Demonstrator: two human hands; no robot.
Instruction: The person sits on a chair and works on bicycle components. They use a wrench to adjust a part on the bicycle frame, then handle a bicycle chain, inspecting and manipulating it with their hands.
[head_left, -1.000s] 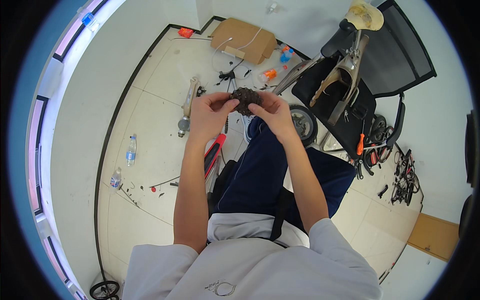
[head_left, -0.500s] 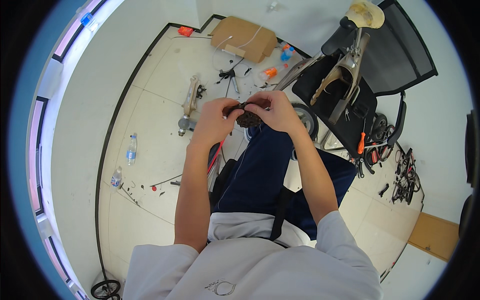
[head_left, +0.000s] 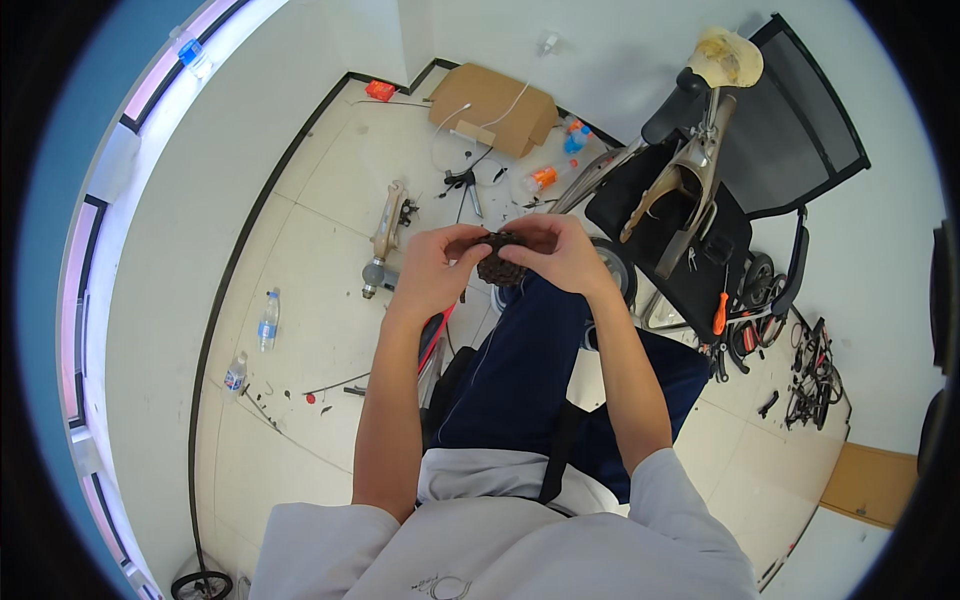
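Pinched from both sides, L hand [head_left: 435, 270] and R hand [head_left: 568, 257] each w/ thumb and fingers on a dark knobbly lump [head_left: 502, 265], so both grips closed on it! Thumbs on top, tips v. near each other, lump's lower part showing below them; can't tell exactly what it is. It's up out front, approx. mid-view, lined up w/ the far end of the navy trousers [head_left: 505, 375]. Just L of the L hand, on the tiled floor [head_left: 315, 255], lies a long metal part [head_left: 385, 232]; under the L forearm, a red-and-black handle [head_left: 433, 335] peeks out. Farther L, two clear btls, one w/ a blue label [head_left: 268, 325], the other [head_left: 236, 372] nearer the wall. Beyond the hands: cardboard box [head_left: 500, 105], flattish, w/ a white cable [head_left: 513, 105] across it, plus an orange-labelled btl [head_left: 543, 179] on its side. Over R, black office chair [head_left: 655, 205] carries a metal frame part [head_left: 690, 160], and an orange-handled screwdriver [head_left: 720, 315] sits at its edge. Far R, a tangle of dark parts [head_left: 815, 382] by the wall.
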